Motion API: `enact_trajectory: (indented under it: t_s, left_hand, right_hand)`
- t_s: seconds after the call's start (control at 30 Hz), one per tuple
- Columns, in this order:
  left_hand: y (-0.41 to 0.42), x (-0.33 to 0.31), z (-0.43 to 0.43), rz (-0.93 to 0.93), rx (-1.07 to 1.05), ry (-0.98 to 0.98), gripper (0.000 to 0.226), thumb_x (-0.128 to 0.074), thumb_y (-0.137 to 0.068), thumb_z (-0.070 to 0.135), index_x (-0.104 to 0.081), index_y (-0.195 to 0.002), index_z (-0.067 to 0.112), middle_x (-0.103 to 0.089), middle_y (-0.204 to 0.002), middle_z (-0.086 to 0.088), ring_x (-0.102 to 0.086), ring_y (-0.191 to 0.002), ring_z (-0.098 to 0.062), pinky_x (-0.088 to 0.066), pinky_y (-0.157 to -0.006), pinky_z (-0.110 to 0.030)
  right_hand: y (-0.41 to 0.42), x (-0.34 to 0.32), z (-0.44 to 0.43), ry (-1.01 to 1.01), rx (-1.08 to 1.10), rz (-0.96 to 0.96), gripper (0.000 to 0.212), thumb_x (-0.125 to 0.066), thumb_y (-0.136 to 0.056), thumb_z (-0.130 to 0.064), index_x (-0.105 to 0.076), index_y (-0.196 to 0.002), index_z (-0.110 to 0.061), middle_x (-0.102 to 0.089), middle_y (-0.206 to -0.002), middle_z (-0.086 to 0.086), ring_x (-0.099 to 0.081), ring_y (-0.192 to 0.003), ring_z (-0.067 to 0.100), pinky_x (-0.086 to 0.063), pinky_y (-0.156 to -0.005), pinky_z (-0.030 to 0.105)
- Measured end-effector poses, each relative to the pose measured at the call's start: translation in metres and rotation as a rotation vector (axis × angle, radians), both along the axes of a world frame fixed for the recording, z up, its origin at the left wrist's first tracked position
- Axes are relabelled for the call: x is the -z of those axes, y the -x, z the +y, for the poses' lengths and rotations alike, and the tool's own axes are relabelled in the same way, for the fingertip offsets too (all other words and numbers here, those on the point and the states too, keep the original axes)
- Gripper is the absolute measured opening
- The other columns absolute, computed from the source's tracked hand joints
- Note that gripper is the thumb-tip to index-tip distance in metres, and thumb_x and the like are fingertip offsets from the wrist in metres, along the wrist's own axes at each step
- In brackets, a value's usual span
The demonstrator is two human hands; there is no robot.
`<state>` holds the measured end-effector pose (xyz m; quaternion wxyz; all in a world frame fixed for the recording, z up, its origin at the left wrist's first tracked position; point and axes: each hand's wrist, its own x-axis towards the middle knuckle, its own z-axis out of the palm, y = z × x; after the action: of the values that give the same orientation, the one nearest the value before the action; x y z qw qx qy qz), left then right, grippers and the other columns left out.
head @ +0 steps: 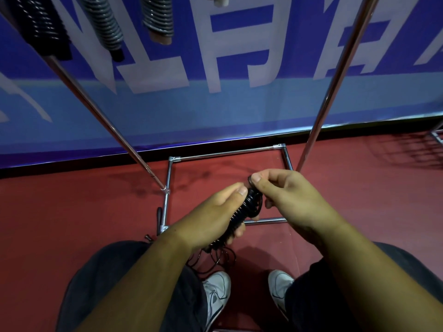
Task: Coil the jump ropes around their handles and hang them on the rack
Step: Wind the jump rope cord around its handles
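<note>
My left hand [215, 216] grips a black jump rope bundle [250, 204], the thin rope coiled tightly round its handles. My right hand [285, 195] pinches the rope at the bundle's upper end between thumb and forefinger. Loose black rope [217, 258] hangs in loops below my left hand, above the floor. The chrome rack [335, 75] stands in front of me, its two uprights slanting up to left and right. Three coiled jump ropes [105, 25] hang from the rack at the top left, two grey and one black.
The rack's chrome base frame [225, 154] lies on the red floor right under my hands. A blue banner with white lettering [215, 80] covers the wall behind. My white shoes [217, 293] stand close to the frame. Another metal frame [437, 137] shows at the right edge.
</note>
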<state>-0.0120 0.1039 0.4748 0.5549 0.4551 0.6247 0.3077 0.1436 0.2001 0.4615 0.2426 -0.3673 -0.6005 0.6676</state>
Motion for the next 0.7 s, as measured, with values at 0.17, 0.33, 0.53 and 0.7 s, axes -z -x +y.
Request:
enact_trajectory:
  t_s: [0.17,0.33,0.53,0.7]
  left_hand:
    - [-0.004,-0.003,-0.002,0.042,0.075,0.016,0.042,-0.027,-0.111,0.044,-0.059,-0.110,0.019,-0.070,-0.073,0.003,-0.054,-0.053,-0.015,-0.046,-0.055,-0.030]
    - [-0.005,-0.005,-0.002,0.012,0.085,0.031,0.043,-0.028,-0.111,0.046,-0.061,-0.109,0.019,-0.073,-0.081,-0.002,-0.054,-0.056,-0.021,-0.047,-0.057,-0.034]
    - [-0.015,-0.003,-0.003,-0.018,-0.055,-0.038,0.035,-0.027,-0.111,0.042,-0.058,-0.120,0.029,-0.078,-0.082,0.002,-0.067,-0.057,-0.013,-0.053,-0.056,-0.024]
    - [-0.008,0.005,0.000,0.049,-0.078,-0.161,0.026,-0.049,-0.105,0.047,-0.058,-0.125,0.035,-0.074,-0.115,0.004,-0.071,-0.110,-0.018,-0.054,-0.102,-0.048]
  right_hand:
    - [0.000,-0.006,-0.011,-0.102,-0.019,0.104,0.023,-0.056,-0.104,-0.018,-0.059,-0.085,-0.006,-0.057,-0.059,0.026,-0.058,-0.046,0.034,-0.047,-0.052,0.049]
    - [0.001,-0.007,-0.015,-0.093,0.026,0.102,0.023,-0.055,-0.104,-0.017,-0.057,-0.085,-0.003,-0.052,-0.059,0.016,-0.052,-0.043,0.032,-0.041,-0.047,0.053]
    - [0.001,-0.010,-0.012,0.041,0.138,0.102,0.022,-0.056,-0.103,-0.022,-0.065,-0.087,-0.008,-0.055,-0.063,-0.004,-0.050,-0.059,0.009,-0.045,-0.059,0.022]
    - [0.000,-0.015,-0.012,0.174,0.136,0.209,0.023,-0.059,-0.099,-0.025,-0.065,-0.089,-0.005,-0.058,-0.077,0.010,-0.054,-0.074,0.023,-0.051,-0.069,0.037]
